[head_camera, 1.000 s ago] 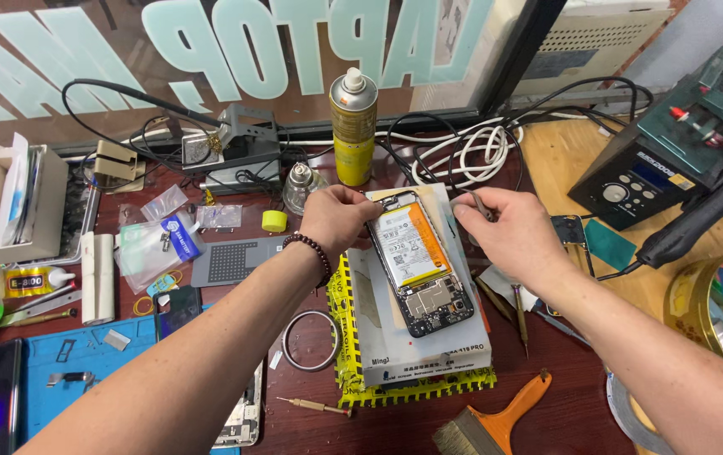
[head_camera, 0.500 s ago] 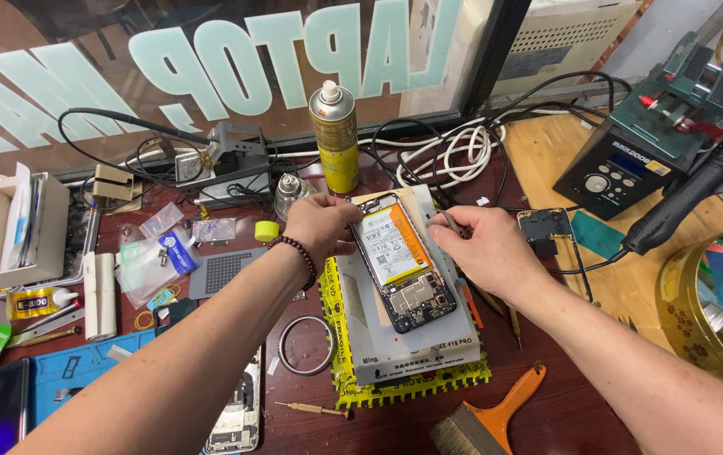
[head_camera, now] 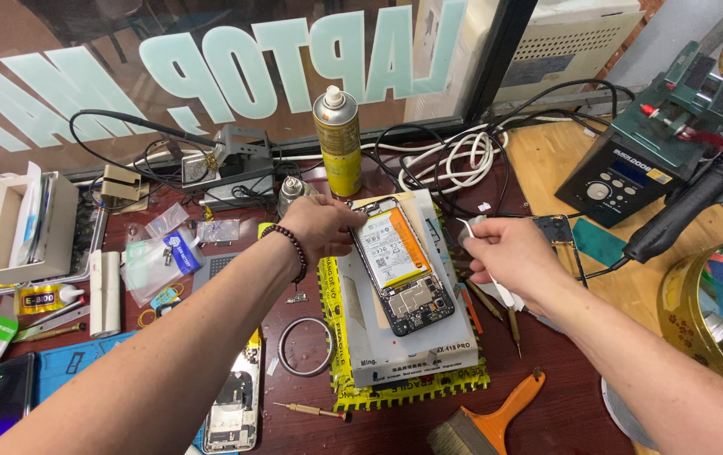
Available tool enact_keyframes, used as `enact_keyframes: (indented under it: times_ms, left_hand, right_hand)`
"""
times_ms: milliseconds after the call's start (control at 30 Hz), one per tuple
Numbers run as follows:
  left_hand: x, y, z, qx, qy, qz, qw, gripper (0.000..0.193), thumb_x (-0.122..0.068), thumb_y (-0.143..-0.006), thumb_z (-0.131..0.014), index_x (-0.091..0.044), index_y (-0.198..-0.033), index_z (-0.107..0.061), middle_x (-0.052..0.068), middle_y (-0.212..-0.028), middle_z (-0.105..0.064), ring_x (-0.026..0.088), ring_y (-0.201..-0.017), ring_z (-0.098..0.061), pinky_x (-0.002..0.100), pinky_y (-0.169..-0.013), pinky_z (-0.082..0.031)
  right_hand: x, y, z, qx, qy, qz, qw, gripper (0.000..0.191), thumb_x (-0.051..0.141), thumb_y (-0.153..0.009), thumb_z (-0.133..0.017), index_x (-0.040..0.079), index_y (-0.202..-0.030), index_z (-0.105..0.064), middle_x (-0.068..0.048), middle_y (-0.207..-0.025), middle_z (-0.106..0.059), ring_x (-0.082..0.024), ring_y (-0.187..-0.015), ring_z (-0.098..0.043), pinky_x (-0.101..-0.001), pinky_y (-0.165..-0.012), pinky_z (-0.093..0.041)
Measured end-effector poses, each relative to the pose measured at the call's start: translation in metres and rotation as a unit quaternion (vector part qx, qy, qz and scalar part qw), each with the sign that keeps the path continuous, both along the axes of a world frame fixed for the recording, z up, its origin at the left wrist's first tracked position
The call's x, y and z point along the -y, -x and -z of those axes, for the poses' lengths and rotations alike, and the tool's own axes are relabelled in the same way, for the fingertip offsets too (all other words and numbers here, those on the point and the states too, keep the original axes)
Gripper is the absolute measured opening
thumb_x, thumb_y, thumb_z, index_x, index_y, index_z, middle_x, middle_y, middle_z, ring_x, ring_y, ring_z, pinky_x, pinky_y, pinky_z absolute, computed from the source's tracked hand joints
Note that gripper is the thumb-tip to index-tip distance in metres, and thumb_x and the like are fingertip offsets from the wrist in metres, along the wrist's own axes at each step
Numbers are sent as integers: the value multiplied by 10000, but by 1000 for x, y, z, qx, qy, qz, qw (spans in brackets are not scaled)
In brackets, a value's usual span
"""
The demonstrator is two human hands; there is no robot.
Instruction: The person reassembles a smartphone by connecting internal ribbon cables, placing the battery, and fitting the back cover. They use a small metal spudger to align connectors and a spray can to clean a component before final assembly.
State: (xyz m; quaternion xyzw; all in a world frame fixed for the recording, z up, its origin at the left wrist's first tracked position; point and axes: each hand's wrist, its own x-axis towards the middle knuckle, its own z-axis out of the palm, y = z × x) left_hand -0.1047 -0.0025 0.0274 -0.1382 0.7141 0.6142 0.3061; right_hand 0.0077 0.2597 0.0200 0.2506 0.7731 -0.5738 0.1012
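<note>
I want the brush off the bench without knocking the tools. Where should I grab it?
Take the brush by its orange handle, coming from the right. The handle slants up and right with bare table round it, while the bristles point down-left toward the yellow mat.

Opened phone (head_camera: 401, 271): orange-and-white battery over dark circuit board, lying on a pale grey block (head_camera: 416, 350) over a yellow toothed mat (head_camera: 412, 394) with black print. Spray can (head_camera: 338, 143) yellow with silver top; brush (head_camera: 483, 421) with orange handle; bead bracelet (head_camera: 296, 251) dark brown on the left hand's (head_camera: 321, 229) wrist. Counter (head_camera: 563, 404) dark reddish-brown, a blue mat (head_camera: 62, 371) at left, light wood board (head_camera: 563, 168) at right under a dark green station (head_camera: 631, 168).
</note>
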Motion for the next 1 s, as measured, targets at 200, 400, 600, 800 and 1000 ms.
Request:
enact_keyframes:
  times_ms: [200, 400, 600, 800, 1000]
  left_hand:
    - [6, 10, -7, 52, -19, 57, 997, 263, -74, -870, -723, 46, -1098, -672, 145, -924, -742, 233, -773, -738, 385, -727, -630]
    - [5, 8, -13, 57, -63, 89, 992, 251, -59, -921, -626, 71, -1134, -659, 198, -1011, -759, 302, -858, -764, 435, -782, -653]
    - [9, 1, -12, 31, -77, 73, 994, 249, -32, -940, -592, 85, -1158, -617, 220, -1026, -762, 308, -865, -772, 431, -779, -663]
    - [10, -9, -17, 51, -89, 34, 994, 233, -45, -949, -579, 75, -1142, -631, 212, -1033, -773, 285, -863, -777, 402, -774, -649]
    - [24, -23, -33, 63, -135, 6, 989, 241, -51, -957, -570, 77, -1153, -631, 205, -1057, -766, 275, -890, -768, 380, -842, -609]
  right_hand:
    - [-64, -11, 30, 99, -18, 66, 993, 200, 168, -934, -697, 32, -1078, -730, -67, -863, -725, -153, -705, -682, -346, -614, -581]
    - [-76, -22, 97, 188, -54, 6, 981, 241, 170, -910, -767, 37, -1101, -705, -99, -886, -715, -196, -725, -682, -366, -630, -593]
    - [-71, -13, 124, 177, 22, 55, 982, 221, 88, -905, -730, 91, -1124, -702, -36, -973, -736, -169, -833, -693, -373, -740, -574]
    - [-52, -14, 98, 181, 85, -17, 980, 254, 109, -898, -705, 59, -1147, -719, -40, -976, -752, -159, -834, -722, -355, -720, -605]
    - [-36, 24, 57, -37, 20, -17, 999, 348, 128, -861, -759, 54, -1191, -675, -57, -978, -763, -129, -778, -667, -312, -628, -542]
